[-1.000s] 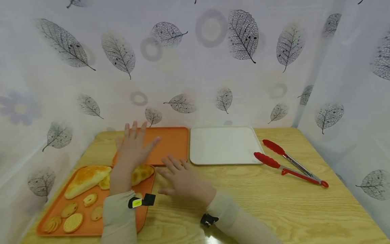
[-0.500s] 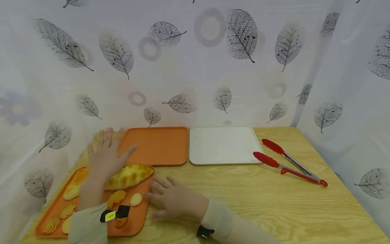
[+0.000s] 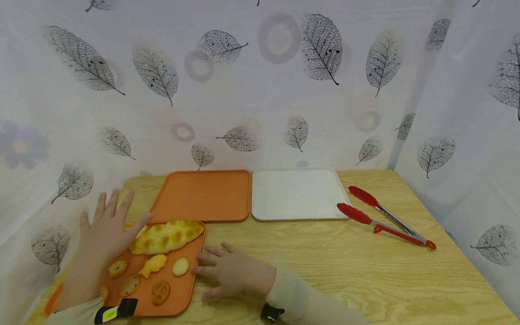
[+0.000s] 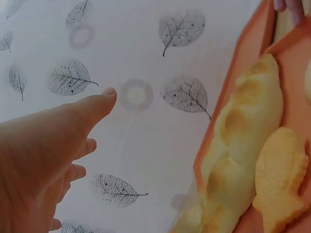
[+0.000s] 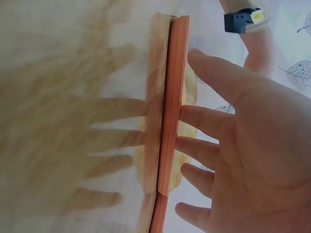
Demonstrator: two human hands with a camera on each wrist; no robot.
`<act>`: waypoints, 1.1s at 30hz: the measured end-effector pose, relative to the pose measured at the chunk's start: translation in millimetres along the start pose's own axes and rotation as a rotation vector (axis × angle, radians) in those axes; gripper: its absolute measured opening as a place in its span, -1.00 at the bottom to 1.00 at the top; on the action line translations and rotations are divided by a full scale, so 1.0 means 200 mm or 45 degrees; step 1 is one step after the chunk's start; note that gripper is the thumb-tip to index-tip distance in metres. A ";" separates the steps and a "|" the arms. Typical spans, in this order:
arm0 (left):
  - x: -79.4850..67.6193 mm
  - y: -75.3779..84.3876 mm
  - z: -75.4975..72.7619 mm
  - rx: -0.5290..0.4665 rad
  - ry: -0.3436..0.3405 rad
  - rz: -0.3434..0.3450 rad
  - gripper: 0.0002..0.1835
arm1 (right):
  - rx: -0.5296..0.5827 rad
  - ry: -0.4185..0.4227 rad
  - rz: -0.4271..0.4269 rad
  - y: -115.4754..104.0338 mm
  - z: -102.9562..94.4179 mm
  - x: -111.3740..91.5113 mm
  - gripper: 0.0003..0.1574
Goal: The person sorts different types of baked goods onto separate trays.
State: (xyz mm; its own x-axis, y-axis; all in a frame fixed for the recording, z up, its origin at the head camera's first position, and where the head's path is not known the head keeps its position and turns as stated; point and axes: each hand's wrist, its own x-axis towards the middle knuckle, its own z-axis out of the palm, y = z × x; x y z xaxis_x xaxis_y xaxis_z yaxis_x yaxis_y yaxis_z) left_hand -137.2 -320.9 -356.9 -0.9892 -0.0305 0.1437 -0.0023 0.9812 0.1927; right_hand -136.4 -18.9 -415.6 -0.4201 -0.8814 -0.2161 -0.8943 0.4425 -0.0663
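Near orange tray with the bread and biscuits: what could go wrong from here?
The right hand is spread at the right edge of the near orange tray; a nudge might shift the tray and make the pale round biscuit slide. The left wrist's black band partly hides a biscuit in the head view and might brush it. The long bread lies along the far rim, so tipping could spill it.

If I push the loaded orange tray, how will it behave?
The loaded orange tray looks stiff, judging by its straight raised rim. Lying flat, it will probably slide rather than tip; the fish-shaped biscuit lying on it may shift.
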 end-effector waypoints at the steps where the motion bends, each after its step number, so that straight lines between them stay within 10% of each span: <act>1: -0.01 -0.02 0.00 0.012 -0.003 -0.002 -0.05 | 0.002 0.006 -0.002 0.00 0.00 0.00 -0.13; 22: -0.28 -0.41 0.08 0.111 -0.190 -0.183 -0.02 | -0.086 0.002 -0.004 0.06 0.01 -0.19 -0.24; 33: -0.38 -0.47 0.17 0.128 -0.303 -0.029 -0.05 | -0.041 0.037 -0.019 0.12 0.04 -0.42 -0.24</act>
State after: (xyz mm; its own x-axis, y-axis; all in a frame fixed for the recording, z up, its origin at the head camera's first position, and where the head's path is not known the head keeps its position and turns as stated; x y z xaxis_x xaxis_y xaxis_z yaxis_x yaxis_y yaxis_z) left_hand -65.9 -404.2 -418.8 -0.9953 -0.0187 -0.0945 -0.0276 0.9952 0.0941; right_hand -121.2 67.6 -407.5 -0.4102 -0.8926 -0.1870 -0.9050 0.4238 -0.0375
